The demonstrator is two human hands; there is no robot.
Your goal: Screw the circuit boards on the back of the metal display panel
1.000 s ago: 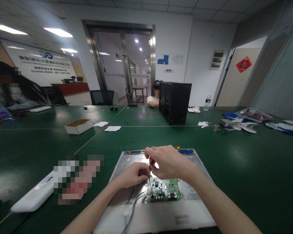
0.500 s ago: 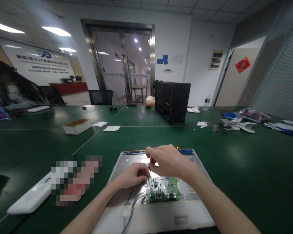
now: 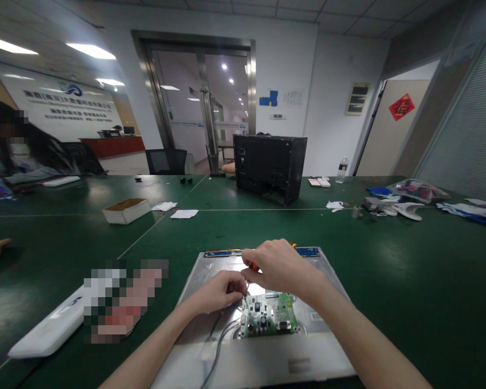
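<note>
Our right hand (image 3: pixel 281 267) is closed around the red handle of a small screwdriver (image 3: pixel 251 268), holding it nearly upright with the tip down at the near-left corner of the green circuit board (image 3: pixel 270 317). Our left hand (image 3: pixel 221 292) is pinched shut just beside the shaft, steadying it at the tip; whether it also holds a screw, we cannot tell. The board sits on the back of a silver metal panel (image 3: pixel 328 346) lying flat on the green bench (image 3: pixel 409 281), with grey cables (image 3: pixel 216 346) running from the board's left edge toward us. We judge the main risk to be the tip slipping off the screw head under a tilted push and scraping the small parts on the board, or a loose screw rolling away across the panel. Left of the panel lies a white case (image 3: pixel 44 332); farther off stand a cardboard box (image 3: pixel 126 210) and a black computer chassis (image 3: pixel 269 167).
</note>
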